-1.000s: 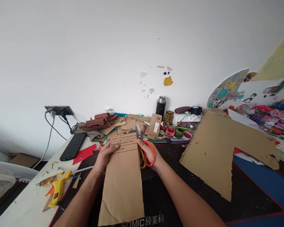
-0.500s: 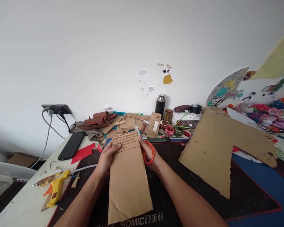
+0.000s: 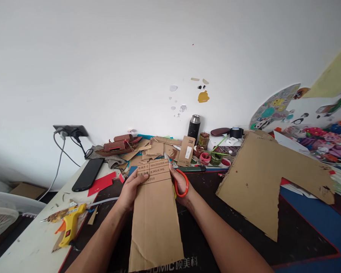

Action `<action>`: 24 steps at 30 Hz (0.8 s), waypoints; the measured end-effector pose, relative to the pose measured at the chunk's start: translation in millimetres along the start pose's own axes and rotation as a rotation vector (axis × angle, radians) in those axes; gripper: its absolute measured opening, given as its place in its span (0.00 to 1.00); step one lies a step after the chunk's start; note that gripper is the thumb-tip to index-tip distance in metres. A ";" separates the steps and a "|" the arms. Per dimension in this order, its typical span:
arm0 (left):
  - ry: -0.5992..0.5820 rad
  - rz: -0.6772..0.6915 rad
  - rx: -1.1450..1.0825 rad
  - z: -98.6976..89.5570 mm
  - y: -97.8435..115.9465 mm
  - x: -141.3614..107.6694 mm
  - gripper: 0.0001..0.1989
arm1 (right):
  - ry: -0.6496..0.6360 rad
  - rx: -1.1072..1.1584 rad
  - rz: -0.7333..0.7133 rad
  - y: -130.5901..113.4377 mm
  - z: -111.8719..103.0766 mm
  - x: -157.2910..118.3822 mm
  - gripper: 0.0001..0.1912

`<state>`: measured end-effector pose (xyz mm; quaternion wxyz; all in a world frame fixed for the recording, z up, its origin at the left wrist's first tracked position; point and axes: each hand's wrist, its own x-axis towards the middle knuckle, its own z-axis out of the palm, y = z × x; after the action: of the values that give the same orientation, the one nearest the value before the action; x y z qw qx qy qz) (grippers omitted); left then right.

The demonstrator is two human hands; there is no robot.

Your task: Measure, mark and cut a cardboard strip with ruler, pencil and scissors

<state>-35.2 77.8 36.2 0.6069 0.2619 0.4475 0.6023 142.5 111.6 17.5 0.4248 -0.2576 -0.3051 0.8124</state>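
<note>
A long strip of brown cardboard (image 3: 156, 216) with printed lines and numbers at its far end slants up in front of me. My left hand (image 3: 132, 189) grips its left edge, thumb on the printed face. At the right edge is my right hand (image 3: 182, 185), closed on a pair of scissors with an orange handle (image 3: 184, 182). A small part of the blade shows past the strip's far right corner; the rest of the scissors is hidden behind the cardboard.
A yellow glue gun (image 3: 71, 224) and a black phone (image 3: 88, 174) lie at left. Behind are cardboard scraps (image 3: 156, 147), a brown model boat (image 3: 118, 146), a black flask (image 3: 193, 127) and paint jars (image 3: 205, 158). A large cardboard piece (image 3: 252, 182) lies at right.
The whole view has shifted slightly. Both hands still hold the strip and scissors; less of the blade shows now, and a bit of yellow handle appears beside the strip.
</note>
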 end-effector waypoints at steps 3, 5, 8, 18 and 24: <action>0.000 0.005 -0.004 -0.1 1.4 0.6 0.31 | 0.009 -0.007 -0.019 2.2 1.4 -0.4 0.42; -0.002 0.009 -0.006 -0.7 3.3 1.2 0.30 | -0.002 -0.020 -0.006 3.2 2.9 -1.5 0.41; -0.016 0.004 -0.004 -1.6 5.2 1.4 0.30 | -0.016 -0.037 -0.004 2.8 5.0 -3.1 0.40; -0.141 -0.082 0.031 3.8 -4.3 -7.5 0.33 | 0.097 -0.036 -0.042 -13.9 2.2 -1.2 0.42; -0.151 -0.070 0.041 4.5 -3.6 -7.4 0.29 | 0.076 -0.042 -0.047 -14.8 5.8 -2.9 0.43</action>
<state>-28.7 71.1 36.9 0.6541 0.3031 0.4215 0.5501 148.0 114.2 32.5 0.4496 -0.2902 -0.3118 0.7851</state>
